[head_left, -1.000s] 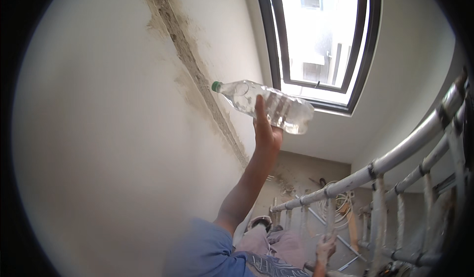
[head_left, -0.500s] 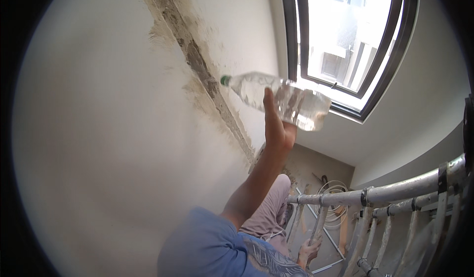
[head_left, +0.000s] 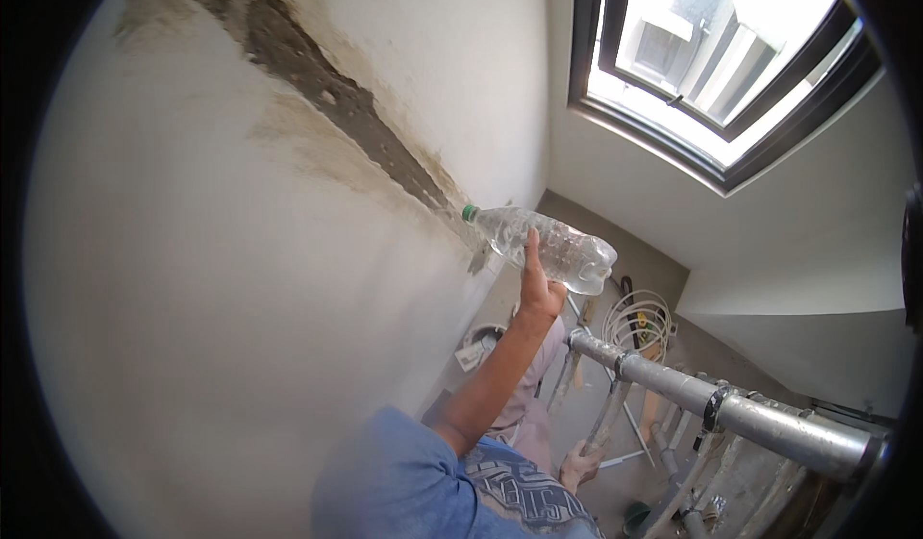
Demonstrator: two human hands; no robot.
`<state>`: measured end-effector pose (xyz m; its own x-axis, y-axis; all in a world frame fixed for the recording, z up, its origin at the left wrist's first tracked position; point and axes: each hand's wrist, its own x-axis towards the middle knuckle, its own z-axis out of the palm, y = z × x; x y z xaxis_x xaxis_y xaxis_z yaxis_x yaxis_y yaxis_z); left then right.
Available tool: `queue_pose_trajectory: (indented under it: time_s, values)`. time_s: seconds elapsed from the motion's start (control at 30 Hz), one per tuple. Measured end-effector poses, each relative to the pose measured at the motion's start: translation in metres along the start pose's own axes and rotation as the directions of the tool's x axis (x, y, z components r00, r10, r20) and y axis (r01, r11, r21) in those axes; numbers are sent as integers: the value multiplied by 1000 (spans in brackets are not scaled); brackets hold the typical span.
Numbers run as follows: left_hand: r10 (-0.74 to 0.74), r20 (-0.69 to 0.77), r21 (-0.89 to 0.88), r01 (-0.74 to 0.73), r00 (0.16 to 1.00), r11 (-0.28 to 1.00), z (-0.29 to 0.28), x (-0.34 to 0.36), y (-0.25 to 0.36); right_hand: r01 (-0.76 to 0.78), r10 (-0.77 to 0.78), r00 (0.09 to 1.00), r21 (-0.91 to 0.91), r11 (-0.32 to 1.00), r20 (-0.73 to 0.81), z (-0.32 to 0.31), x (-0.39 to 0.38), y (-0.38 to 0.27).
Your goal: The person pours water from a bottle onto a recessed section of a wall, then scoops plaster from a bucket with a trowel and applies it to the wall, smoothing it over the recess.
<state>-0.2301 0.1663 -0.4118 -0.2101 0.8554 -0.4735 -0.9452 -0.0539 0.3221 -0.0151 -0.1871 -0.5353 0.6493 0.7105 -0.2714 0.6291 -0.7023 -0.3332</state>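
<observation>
My left hand [head_left: 543,284] is raised beside the wall and closed around a clear plastic bottle [head_left: 567,258] with a green cap. The bottle lies nearly on its side, its cap toward a rough, chased groove [head_left: 356,116] in the white wall. I cannot tell whether the cap touches the wall. Clear liquid seems to fill the bottle. Lower down, my right hand [head_left: 580,465] is wrapped round a thin, paint-spattered metal bar [head_left: 608,414] of a ladder or scaffold frame. Some of its fingers are hidden.
A thick metal tube [head_left: 750,419] of the frame runs along the right side. Below on the floor are a coil of pale cable [head_left: 636,323] and a bucket [head_left: 486,335] near the wall. An open dark-framed window [head_left: 654,145] stands at upper right.
The view has shifted, bringing the bucket and more floor into sight. My left hand and the bottle appear lower in the picture, near the groove's lower end. My right hand stays on the bar.
</observation>
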Motion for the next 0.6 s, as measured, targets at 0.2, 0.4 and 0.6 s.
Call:
queue_pose_trajectory:
  time_s: [0.2, 0.4, 0.6]
  values:
    - [-97, -139, -24, 94, 985, 995, -74, 57, -25, -54, 50, 987, 23, 998, 153, -7, 9, -1]
    - [-125, -236, 4, 130, 964, 992, -94, 67, -27, 88, -96, 941, 37, 995, 326, -42, 30, -11]
    - [151, -66, 330, -122, 986, 936, -9, 8, -16, -124, -241, 668, 425, 897, 704, -184, 87, -101]
